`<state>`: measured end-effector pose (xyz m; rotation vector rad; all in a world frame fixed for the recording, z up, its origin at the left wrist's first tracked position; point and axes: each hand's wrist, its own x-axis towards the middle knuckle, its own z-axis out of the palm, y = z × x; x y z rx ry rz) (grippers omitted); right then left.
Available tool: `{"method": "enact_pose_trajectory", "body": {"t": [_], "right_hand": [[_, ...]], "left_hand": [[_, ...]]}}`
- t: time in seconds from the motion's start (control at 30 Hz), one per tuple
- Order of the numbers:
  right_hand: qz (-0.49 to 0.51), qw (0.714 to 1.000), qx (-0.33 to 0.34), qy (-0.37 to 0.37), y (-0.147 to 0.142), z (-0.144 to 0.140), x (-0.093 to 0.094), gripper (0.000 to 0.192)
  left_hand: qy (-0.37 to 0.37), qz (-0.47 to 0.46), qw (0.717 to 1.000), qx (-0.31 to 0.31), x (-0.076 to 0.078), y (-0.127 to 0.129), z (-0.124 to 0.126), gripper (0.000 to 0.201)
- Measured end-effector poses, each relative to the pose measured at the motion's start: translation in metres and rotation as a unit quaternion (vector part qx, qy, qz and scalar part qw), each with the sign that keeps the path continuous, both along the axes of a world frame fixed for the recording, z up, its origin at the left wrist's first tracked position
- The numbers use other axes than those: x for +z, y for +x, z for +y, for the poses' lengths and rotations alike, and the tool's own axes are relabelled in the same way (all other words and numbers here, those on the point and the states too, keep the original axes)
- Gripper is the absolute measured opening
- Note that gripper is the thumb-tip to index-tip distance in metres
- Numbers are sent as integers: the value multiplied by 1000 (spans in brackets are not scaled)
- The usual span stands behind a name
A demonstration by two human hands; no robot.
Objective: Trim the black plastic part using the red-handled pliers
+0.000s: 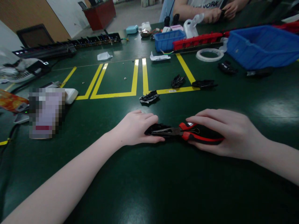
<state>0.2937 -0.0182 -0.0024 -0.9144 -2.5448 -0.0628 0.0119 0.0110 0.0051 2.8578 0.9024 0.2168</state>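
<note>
Red-and-black handles marked the pliers [187, 133], which lay low on the green table [144, 186], near the middle of its near half. Our right hand [224, 132] was wrapped over those handles, fingers curled on top and thumb beneath, grasping them. The metal nose pointed left into a small black part [156, 128], and it met that part right at our left fingertips. Our left hand [137, 128] pressed down on the part, fingers closed around its left end, holding it against the table. Whether the nose actually pinched the part we could not tell.

Farther toward the table's far side, another black part [149, 97] sat at the corner of the yellow tape lines [134, 79]. Two more black pieces [177, 81] [204, 83] lay beside the next yellow line, to the right. A roll of clear tape [209, 54] rested flat near the far right, just beside a large blue bin [263, 46]. A smaller blue bin [168, 40] stood at the far edge, touching a red strip [198, 40] that ran toward the large bin. A long black strip [70, 46] ran along the far left edge. At the far edge another person's hands [221, 12] held something dark that we could not make out.
</note>
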Motion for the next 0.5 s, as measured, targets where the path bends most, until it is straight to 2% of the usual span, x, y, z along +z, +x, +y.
{"method": "enact_pose_trajectory", "body": {"t": [0.23,0.5], "right_hand": [[-4,999,24,33,2,4,0,47],[35,999,-7,-9,-2,2,-1,51]], "left_hand": [[-5,1,1000,-4,1,1,0,41],[-15,-2,1000,-1,0,0,0,42]]}}
